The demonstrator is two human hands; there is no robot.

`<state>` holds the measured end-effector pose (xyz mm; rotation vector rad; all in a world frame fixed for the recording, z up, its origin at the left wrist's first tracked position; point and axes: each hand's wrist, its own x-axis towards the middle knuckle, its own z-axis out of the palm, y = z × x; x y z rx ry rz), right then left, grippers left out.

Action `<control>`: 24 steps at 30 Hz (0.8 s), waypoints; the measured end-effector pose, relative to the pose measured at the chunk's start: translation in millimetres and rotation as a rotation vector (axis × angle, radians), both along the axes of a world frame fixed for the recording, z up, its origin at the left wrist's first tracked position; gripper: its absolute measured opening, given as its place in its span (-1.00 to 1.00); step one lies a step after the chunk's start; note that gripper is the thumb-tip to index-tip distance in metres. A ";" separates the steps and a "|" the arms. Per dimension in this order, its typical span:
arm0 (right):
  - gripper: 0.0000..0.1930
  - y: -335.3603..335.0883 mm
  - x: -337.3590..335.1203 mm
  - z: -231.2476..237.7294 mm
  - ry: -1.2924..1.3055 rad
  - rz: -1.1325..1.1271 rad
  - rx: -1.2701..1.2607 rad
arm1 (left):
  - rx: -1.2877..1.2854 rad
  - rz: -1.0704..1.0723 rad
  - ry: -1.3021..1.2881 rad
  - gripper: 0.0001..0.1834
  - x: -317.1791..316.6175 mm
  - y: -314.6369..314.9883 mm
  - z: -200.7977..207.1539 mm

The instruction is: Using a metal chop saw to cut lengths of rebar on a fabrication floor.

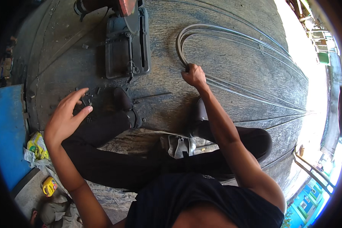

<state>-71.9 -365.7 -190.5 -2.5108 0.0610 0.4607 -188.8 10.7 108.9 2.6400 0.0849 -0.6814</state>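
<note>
My right hand (195, 75) is closed around a bundle of thin steel rods (179, 47), just below where the bundle curves back in a wide loop. From there the rods run off to the right. My left hand (66, 117) is raised at the left with fingers apart, holding nothing. Beneath and beside its fingers lie several short dark metal pieces (98, 91) on the ground. Ahead, between the two hands, stands a chop saw (117, 57) with a dark metal base; its upper part is cut off by the frame.
A single thin rod (154, 97) lies between my shoes. A grey metal object (180, 146) sits between my legs. At the left are a blue panel (9, 133), a yellow-green bag (37, 145) and a yellow container (49, 186). Part of another person (53, 212) shows at the lower left.
</note>
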 end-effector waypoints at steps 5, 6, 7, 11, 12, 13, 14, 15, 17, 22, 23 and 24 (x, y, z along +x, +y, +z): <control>-0.64 60.0 -26.3 35.1 0.037 0.109 0.120 | 0.023 -0.062 -0.033 -0.38 17.8 -13.7 -3.5; -0.63 74.3 -35.6 36.5 0.070 0.136 0.190 | 0.014 -0.062 -0.021 -0.38 21.7 -16.4 -5.9; -0.60 87.3 -44.0 36.8 0.096 0.175 0.192 | 0.015 -0.058 -0.014 -0.38 24.8 -19.3 -9.3; -0.60 121.5 -56.6 32.1 0.182 0.191 0.279 | 0.079 -0.042 0.074 -0.37 32.4 -23.4 -20.7; -0.59 124.9 -56.7 29.9 0.216 0.173 0.273 | 0.101 -0.055 0.079 -0.38 32.3 -23.1 -23.0; -0.58 127.0 -56.2 26.9 0.213 0.156 0.275 | 0.100 -0.073 0.076 -0.37 31.8 -21.5 -24.6; -0.57 127.7 -54.4 23.7 0.218 0.143 0.270 | 0.099 -0.080 0.076 -0.37 30.9 -19.9 -26.3; -0.56 127.9 -53.3 20.1 0.203 0.129 0.270 | 0.100 -0.079 0.070 -0.36 30.4 -17.8 -27.8; -0.54 130.0 -56.3 13.1 0.240 0.120 0.239 | 0.140 -0.095 0.099 -0.35 32.9 -12.1 -30.4; -0.55 138.2 -71.3 1.9 0.221 0.108 0.182 | 0.126 -0.118 0.006 -0.34 32.4 0.2 -39.3; -0.55 138.3 -74.0 2.3 0.208 0.117 0.191 | 0.111 -0.123 -0.004 -0.34 30.8 0.9 -41.4; -0.55 138.5 -75.0 3.8 0.199 0.117 0.189 | 0.109 -0.139 -0.024 -0.33 30.4 2.3 -41.8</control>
